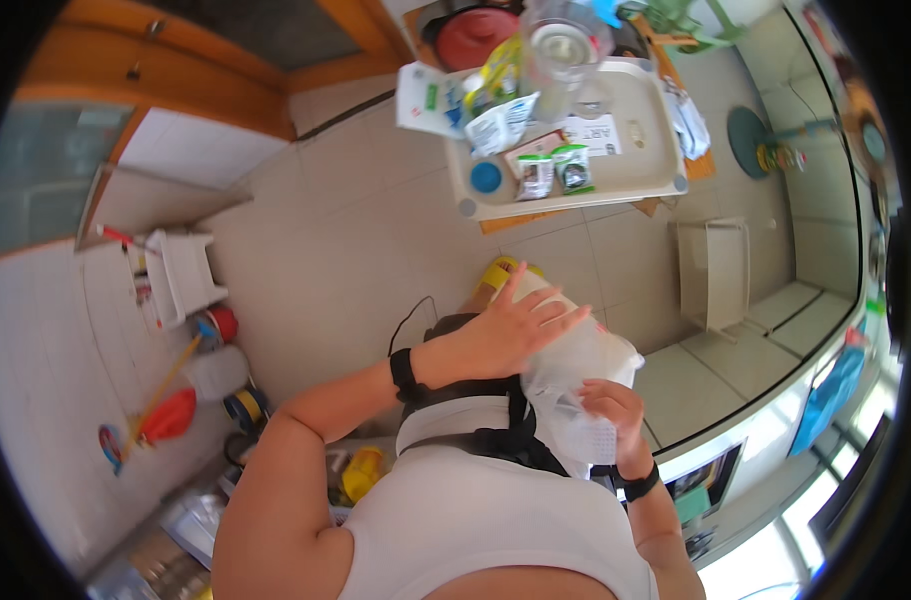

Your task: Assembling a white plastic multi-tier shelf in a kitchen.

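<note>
In front of my body is a crumpled, whitish, see-through plastic bag; what it holds, if anything, I cannot make out. My left hand lies over its upper left part, fingers stretched out and spread. Lower on the right side, my right hand has its fingers curled in and closed on the plastic. The lower end of the bag hangs down beside my waist. Both wrists wear black bands. Just beyond the bag, a yellow slipper shows on my foot.
Ahead stands a cream tray table with packets, a blue round lid and a clear jar. A white rack stands right, a white stool left. Wooden cabinets line the far left.
</note>
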A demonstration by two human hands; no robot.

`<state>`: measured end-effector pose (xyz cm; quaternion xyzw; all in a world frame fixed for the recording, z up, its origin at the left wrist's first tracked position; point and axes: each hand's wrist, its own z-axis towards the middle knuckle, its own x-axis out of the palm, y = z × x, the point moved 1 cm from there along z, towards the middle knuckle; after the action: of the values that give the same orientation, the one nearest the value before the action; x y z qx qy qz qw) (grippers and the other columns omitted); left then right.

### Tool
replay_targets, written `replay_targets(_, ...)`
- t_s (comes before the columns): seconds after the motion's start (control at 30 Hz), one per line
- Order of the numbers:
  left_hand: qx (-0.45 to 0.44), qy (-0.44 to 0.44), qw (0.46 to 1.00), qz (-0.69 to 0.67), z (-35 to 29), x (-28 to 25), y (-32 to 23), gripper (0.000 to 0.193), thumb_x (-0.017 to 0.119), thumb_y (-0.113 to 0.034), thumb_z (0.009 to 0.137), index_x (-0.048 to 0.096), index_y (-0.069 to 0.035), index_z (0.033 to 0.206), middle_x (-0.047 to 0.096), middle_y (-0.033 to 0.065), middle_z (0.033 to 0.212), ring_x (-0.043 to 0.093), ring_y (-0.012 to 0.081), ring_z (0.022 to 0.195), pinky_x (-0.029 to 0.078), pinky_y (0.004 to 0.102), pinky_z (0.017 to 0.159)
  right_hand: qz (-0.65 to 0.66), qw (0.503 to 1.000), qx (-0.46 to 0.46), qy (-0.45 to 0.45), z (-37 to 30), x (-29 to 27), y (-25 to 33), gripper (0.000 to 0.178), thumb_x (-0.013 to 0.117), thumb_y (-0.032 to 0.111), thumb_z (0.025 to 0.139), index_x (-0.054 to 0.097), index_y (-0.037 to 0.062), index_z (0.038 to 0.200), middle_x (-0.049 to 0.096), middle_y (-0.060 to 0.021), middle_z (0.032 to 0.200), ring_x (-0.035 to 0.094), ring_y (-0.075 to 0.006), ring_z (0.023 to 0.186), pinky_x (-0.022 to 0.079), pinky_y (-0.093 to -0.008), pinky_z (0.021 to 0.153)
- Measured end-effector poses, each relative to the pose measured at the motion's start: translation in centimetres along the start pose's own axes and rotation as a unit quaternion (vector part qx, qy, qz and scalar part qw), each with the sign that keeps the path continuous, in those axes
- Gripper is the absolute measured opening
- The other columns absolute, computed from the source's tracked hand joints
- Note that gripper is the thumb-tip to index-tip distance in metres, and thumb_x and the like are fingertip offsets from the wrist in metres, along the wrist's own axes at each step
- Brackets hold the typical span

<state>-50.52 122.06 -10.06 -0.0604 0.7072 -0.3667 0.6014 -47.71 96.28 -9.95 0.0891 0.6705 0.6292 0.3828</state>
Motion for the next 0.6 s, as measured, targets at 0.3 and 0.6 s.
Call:
replay_targets(0.3, -0.185, 0.075, 0.979, 0.030, -12.0, 5.7, -0.1, 0.025, 0.069, -0.015, 0.070, 0.062, -0.008, 0.093, 0.065, 0.0073, 0.087, 0.062, 0.0254, 0.093, 0.042, 0.0371, 0.085, 0.071, 0.973, -0.087, 0.200, 7.4, 3.6, -3.0, 0.035, 0.070, 0.007, 0.071, 0.062, 0.0045, 0.105, 0.066, -0.0106, 0.110, 0.062, -0.0354, 0.101, 0.049, -0.0412, 0.094)
replay_targets(0.6, -0.371, 0.056, 0.921, 0.107, -23.2, 12.7, 13.7, 0.005, 0.064, -0.009, 0.073, 0.065, -0.010, 0.078, 0.065, 0.0106, 0.074, 0.066, 0.0294, 0.074, 0.048, 0.0411, 0.068, -0.066, 0.986, 0.099, 0.115, 7.8, 5.0, -5.2, 0.043, 0.064, -0.003, 0.083, 0.056, 0.0076, 0.123, 0.063, -0.0127, 0.119, 0.067, -0.0268, 0.098, 0.051, -0.0355, 0.086)
